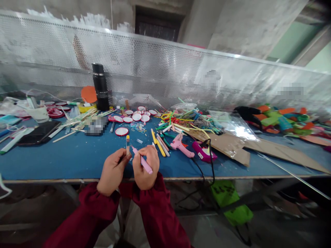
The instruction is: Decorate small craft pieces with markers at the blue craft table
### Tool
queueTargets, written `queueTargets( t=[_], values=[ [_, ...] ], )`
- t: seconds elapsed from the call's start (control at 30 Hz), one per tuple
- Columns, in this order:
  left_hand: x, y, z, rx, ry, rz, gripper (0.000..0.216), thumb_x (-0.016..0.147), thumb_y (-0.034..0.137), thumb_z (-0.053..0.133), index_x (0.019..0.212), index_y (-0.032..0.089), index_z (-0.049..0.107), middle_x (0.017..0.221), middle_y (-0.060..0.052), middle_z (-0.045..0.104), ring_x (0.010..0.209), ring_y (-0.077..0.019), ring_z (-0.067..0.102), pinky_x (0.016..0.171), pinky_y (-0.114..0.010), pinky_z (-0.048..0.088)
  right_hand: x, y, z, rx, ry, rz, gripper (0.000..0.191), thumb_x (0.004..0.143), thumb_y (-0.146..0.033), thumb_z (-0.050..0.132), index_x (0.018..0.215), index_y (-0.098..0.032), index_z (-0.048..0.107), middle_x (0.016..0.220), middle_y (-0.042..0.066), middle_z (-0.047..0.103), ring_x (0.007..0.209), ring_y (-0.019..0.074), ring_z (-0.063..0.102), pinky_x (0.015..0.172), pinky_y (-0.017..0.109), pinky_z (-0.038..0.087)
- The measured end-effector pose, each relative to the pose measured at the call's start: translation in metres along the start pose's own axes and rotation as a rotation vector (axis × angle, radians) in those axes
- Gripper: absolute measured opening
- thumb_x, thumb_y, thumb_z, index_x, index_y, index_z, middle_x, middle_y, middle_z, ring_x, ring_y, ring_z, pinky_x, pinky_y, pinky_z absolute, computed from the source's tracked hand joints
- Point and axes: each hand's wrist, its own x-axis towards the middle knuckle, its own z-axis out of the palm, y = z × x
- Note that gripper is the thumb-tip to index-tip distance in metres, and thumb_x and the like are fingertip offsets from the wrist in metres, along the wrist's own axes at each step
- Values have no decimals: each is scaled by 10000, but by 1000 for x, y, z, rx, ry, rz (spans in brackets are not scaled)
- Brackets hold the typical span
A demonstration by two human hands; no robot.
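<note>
My left hand [113, 171] pinches a small flat stick [127, 146] and holds it upright; its top end is yellow with a brown-orange band below. My right hand [147, 167] grips a pink marker pen [144, 164], its tip pointing up and left toward the stick. A small gap shows between the pen tip and the stick. Both hands are just above the front edge of the blue table [82, 162]. Beyond them lies a round white disc with a red rim [121, 131]. Yellow markers [160, 147] lie right of my right hand.
A pink glue gun [182, 146] with a black cord and a purple device [204, 152] lie to the right. Cardboard [227, 146] is farther right. A black bottle [100, 88] stands at the back left, behind loose wooden sticks [77, 120]. A phone [40, 132] lies left.
</note>
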Motion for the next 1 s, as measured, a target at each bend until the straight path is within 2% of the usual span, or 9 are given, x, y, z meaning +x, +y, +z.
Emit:
queueTargets(
  t=[0.4, 0.63, 0.87, 1.0],
  values=[
    [0, -1, 1, -10, 3, 8, 250, 863, 352, 488, 700, 165, 528, 668, 23, 485, 660, -115, 400, 597, -208, 352, -1, -1, 0, 4, -68, -22, 74, 836, -185, 509, 771, -211, 487, 716, -2, 587, 732, 143, 557, 923, 408, 437],
    [0, 3, 0, -5, 4, -2, 258, 862, 380, 499, 731, 167, 559, 681, 19, 506, 666, -119, 411, 605, -211, 357, 0, -1, 0, 27, -9, 5, 88, 843, -188, 502, 760, -211, 485, 698, -2, 571, 717, 143, 542, 890, 396, 450],
    [0, 0, 1, -7, 6, -5, 280, 859, 387, 487, 683, 171, 514, 654, 23, 473, 649, -120, 397, 592, -216, 346, -1, -1, 0, 21, -65, -17, 75, 842, -199, 509, 770, -211, 490, 716, 0, 590, 742, 146, 561, 922, 409, 438],
    [1, 1, 1, -12, 9, -7, 264, 859, 396, 494, 727, 173, 544, 685, 18, 506, 667, -124, 417, 616, -218, 356, 0, 0, 1, 10, -13, 7, 91, 843, -180, 510, 759, -208, 484, 703, 3, 562, 725, 146, 533, 868, 384, 457]
  ],
)
